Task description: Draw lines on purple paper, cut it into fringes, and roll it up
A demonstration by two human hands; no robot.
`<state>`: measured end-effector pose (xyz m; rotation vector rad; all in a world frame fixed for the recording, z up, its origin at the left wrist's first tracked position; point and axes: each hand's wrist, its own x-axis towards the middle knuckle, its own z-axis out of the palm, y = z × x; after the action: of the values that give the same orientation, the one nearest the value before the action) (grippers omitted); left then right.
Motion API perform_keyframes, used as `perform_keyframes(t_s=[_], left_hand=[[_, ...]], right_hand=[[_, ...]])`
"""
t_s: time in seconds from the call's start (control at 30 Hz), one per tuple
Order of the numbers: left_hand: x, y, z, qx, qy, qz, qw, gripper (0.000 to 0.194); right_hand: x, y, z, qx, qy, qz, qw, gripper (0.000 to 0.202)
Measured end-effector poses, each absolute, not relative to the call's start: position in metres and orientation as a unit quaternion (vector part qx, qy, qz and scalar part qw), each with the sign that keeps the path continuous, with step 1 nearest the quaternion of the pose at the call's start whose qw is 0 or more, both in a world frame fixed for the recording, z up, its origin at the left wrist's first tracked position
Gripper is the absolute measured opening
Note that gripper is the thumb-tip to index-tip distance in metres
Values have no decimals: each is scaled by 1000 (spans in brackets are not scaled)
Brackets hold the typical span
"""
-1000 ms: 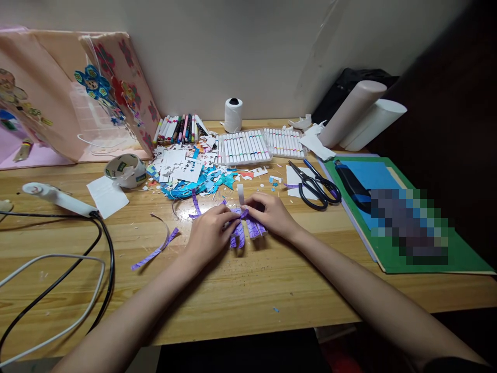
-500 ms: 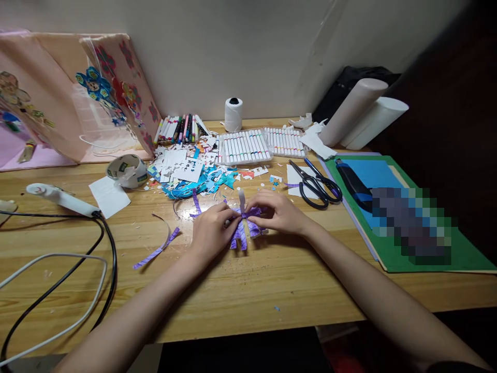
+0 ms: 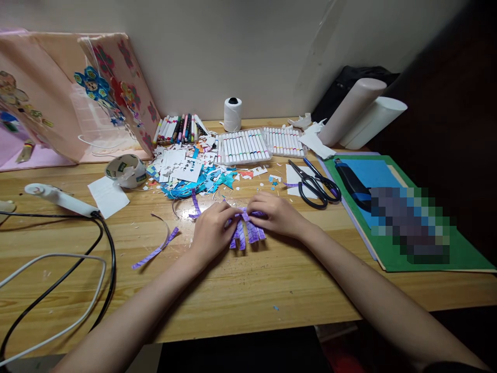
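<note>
Between my hands is a piece of purple paper (image 3: pixel 254 232) cut into a fringe, its strips hanging toward me above the wooden table. My left hand (image 3: pixel 213 228) pinches its left part, with fingers closed. From the other side my right hand (image 3: pixel 277 213) grips its upper right part, fingers curled over it. My fingers hide the paper's upper edge. Left of my left hand lies a loose curled purple strip (image 3: pixel 157 252). Another purple scrap (image 3: pixel 195 203) shows just behind that hand. Black-handled scissors (image 3: pixel 315 185) rest beyond my right hand on white paper.
Colourful paper scraps (image 3: pixel 182 171) pile up behind my hands, near marker sets (image 3: pixel 244 146) and a thread spool (image 3: pixel 232 115). A tape roll (image 3: pixel 126 171), a white glue gun (image 3: pixel 60 199) and cables (image 3: pixel 111 274) occupy the left. Green sheets (image 3: pixel 419 207) lie right, below white paper rolls (image 3: pixel 355 111).
My right hand's fingers have curled in closer over the purple paper. A pale strip that stood up between my hands no longer shows, and the fringe's right strips now hang flatter.
</note>
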<state>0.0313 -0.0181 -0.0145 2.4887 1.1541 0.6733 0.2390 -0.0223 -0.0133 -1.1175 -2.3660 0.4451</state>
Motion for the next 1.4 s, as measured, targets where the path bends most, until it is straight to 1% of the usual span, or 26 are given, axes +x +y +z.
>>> perform_keyframes(t_s=[0.17, 0.37, 0.53, 0.6, 0.7, 0.77, 0.87, 0.97, 1.0, 1.07, 1.2, 1.27, 1.4], left_hand=[[32, -20, -11, 891, 387, 205, 123, 17], [35, -22, -4, 895, 392, 179, 116, 15], [50, -24, 7, 891, 434, 89, 101, 17], [55, -24, 8, 879, 456, 75, 121, 16], [56, -23, 4, 854, 471, 114, 189, 10], [55, -21, 0, 837, 478, 145, 225, 13], [53, -21, -4, 826, 496, 157, 216, 17], [53, -24, -4, 834, 497, 151, 183, 18], [53, -25, -4, 836, 495, 152, 180, 17], [52, -26, -5, 835, 494, 160, 181, 15], [51, -26, -7, 825, 494, 191, 197, 11], [51, -25, -9, 821, 493, 202, 208, 10], [51, -23, -10, 808, 499, 213, 230, 10]], right_hand=[[239, -23, -11, -428, -848, 196, 245, 6], [244, -23, -8, -444, -829, 236, 245, 6], [244, -22, -6, -454, -819, 247, 248, 6], [243, -23, -5, -461, -813, 257, 246, 8], [242, -23, -3, -466, -792, 293, 265, 14], [242, -23, -2, -462, -771, 333, 284, 19], [244, -23, 1, -445, -752, 388, 293, 24], [246, -24, 2, -431, -746, 418, 286, 15], [247, -24, 2, -429, -749, 420, 282, 13], [249, -25, 2, -425, -763, 406, 267, 16], [251, -26, 3, -409, -811, 350, 230, 37], [250, -26, 3, -402, -823, 336, 220, 44], [247, -26, 2, -411, -823, 327, 219, 41]])
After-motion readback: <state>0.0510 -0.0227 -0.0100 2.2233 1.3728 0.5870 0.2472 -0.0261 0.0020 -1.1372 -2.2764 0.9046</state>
